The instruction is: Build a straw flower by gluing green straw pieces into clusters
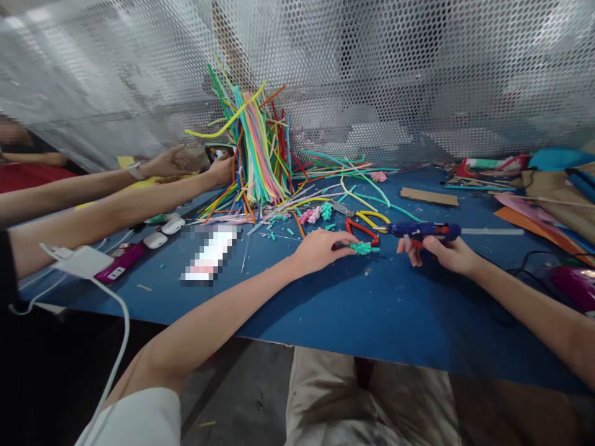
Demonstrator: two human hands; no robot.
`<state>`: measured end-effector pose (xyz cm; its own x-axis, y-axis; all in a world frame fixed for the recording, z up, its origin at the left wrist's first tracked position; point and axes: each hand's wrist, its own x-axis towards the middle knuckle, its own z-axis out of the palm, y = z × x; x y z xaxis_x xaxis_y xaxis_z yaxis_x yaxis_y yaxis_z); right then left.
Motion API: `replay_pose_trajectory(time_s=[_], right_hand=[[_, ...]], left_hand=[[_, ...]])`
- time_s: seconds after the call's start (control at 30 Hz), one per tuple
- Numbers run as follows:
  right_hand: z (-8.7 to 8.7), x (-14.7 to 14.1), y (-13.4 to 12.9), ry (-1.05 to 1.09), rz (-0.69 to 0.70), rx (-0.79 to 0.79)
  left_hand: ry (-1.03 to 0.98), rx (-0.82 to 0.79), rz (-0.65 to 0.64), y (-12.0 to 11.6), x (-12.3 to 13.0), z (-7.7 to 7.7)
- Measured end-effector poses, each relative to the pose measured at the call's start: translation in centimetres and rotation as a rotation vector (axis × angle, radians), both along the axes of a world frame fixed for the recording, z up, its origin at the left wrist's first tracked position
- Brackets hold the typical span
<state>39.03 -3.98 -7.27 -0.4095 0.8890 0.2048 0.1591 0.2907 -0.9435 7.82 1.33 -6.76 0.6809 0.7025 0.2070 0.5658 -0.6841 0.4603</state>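
My left hand (321,253) pinches a small teal pipe-cleaner piece (363,248) with short branching tufts, just above the blue table (344,316). In my right hand (446,253) is a blue glue gun (421,231), its nozzle pointing left toward the teal piece. A clear glue stick (493,231) sticks out of its back end. Right behind my left hand lie pliers (362,229) with red handles and scissors (372,218) with yellow handles. Beside them rest pink tufted pieces (310,215) and another teal tufted piece (326,210).
A tall bundle of coloured pipe cleaners (255,148) stands at the back. A co-worker's arms (116,195) reach in from the left. A phone (211,253), a purple power bank (121,260) and a white charger (83,261) with cable lie left. Cardboard (429,197) lies behind the glue gun.
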Motion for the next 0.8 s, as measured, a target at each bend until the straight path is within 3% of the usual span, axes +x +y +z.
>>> replay_pose_trajectory(time_s=[0.27,0.53,0.8], right_hand=[[-0.7,2.6,1.1,-0.161,0.135,-0.015],[-0.9,2.8,1.3,-0.356,0.071,0.031],[-0.2,2.1,0.9,-0.387,0.039,0.100]], left_hand=[[0.022,-0.028,-0.012,-0.1,0.0,0.6],[0.030,-0.004,-0.036,0.0,-0.1,0.4],[0.011,0.004,-0.032,0.0,0.1,0.2]])
